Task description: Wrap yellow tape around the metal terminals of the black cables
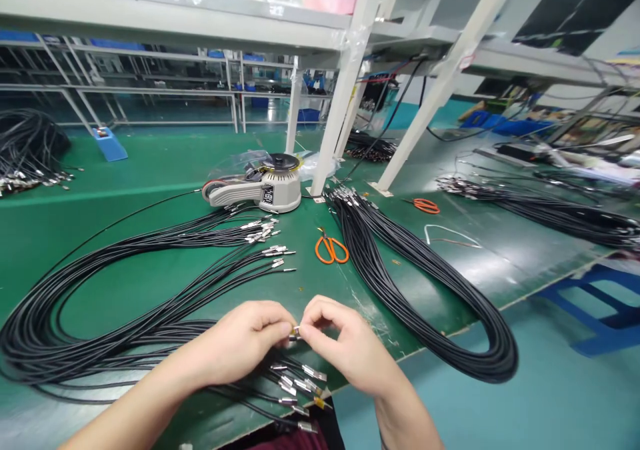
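My left hand (245, 337) is closed in a pinch on the metal end of a black cable, a small connector (295, 333) with a bit of yellow on it. From the other side, the thumb and forefinger of my right hand (345, 343) pinch the same connector; the fingertips partly cover it. Under and in front of my hands lie more black cables with silver connectors (300, 385), one wrapped in yellow tape (319, 403). Farther left, a looped bundle of black cables (100, 263) has its connector ends pointing right.
A grey round tape dispenser (280, 193) stands behind the cables. Orange-handled scissors (331, 249) lie near a second looped cable bundle (425, 290), which overhangs the table edge. Another orange-handled tool (426, 206) lies farther right. White shelf posts (345, 90) rise from the green table. A blue stool (595, 303) stands right.
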Demonstrator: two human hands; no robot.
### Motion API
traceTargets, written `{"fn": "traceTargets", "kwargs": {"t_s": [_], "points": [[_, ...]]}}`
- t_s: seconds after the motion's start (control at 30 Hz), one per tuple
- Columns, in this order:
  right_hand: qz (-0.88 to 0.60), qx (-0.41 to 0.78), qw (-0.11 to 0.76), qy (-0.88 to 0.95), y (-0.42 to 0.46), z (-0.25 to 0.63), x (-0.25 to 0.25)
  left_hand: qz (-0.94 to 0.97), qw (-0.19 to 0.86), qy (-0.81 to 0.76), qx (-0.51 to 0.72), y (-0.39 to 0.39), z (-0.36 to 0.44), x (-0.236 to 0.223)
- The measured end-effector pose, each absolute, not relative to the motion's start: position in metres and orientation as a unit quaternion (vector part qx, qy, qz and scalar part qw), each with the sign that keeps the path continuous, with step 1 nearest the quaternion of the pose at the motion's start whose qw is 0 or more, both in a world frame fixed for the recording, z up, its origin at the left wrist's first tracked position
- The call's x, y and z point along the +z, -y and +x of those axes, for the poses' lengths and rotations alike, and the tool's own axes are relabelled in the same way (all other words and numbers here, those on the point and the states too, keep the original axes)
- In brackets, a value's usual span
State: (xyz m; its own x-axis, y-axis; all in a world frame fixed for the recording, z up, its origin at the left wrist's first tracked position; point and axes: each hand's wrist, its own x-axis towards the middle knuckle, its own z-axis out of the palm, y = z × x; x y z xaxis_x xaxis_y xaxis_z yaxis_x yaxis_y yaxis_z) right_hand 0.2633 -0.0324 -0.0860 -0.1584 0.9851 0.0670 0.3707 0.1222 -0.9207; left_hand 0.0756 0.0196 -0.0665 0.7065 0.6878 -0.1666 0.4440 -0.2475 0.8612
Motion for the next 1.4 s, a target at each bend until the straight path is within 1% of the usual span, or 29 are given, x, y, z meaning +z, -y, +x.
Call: {"fn": "traceTargets", "kwargs": {"t_s": [0.07, 0.13, 0.23, 0.3, 0.5, 0.7, 0.9, 1.23, 1.4], "points": [[-0.55, 0.399, 0.399, 0.616, 0.032, 0.263, -0.091, 0.763, 0.47, -0.413, 0.161, -0.024, 0.063, -0.068], [-0.561, 0.404, 0.409, 0.595, 0.031, 0.262, -0.096, 0.774, 0.41, -0.449, 0.175, -0.026, 0.051, -0.072], [-0.559, 0.409, 0.417, 0.589, 0.032, 0.262, -0.1, 0.823, 0.354, -0.427, 0.123, -0.024, 0.042, -0.08], [-0.56, 0.397, 0.423, 0.592, 0.033, 0.262, -0.1, 0.838, 0.355, -0.403, 0.094, -0.022, 0.046, -0.083], [-0.554, 0.345, 0.429, 0.625, 0.04, 0.262, -0.098, 0.851, 0.369, -0.367, 0.077, -0.02, 0.068, -0.076], [-0.547, 0.339, 0.428, 0.635, 0.044, 0.261, -0.098, 0.846, 0.407, -0.339, 0.059, -0.022, 0.081, -0.068], [-0.547, 0.333, 0.431, 0.636, 0.046, 0.262, -0.103, 0.828, 0.43, -0.353, 0.063, -0.02, 0.087, -0.071], [-0.563, 0.329, 0.433, 0.622, 0.047, 0.258, -0.104, 0.845, 0.4, -0.345, 0.085, -0.016, 0.096, -0.082], [-0.582, 0.34, 0.404, 0.618, 0.051, 0.26, -0.108, 0.862, 0.357, -0.354, 0.071, -0.007, 0.097, -0.089]]}}
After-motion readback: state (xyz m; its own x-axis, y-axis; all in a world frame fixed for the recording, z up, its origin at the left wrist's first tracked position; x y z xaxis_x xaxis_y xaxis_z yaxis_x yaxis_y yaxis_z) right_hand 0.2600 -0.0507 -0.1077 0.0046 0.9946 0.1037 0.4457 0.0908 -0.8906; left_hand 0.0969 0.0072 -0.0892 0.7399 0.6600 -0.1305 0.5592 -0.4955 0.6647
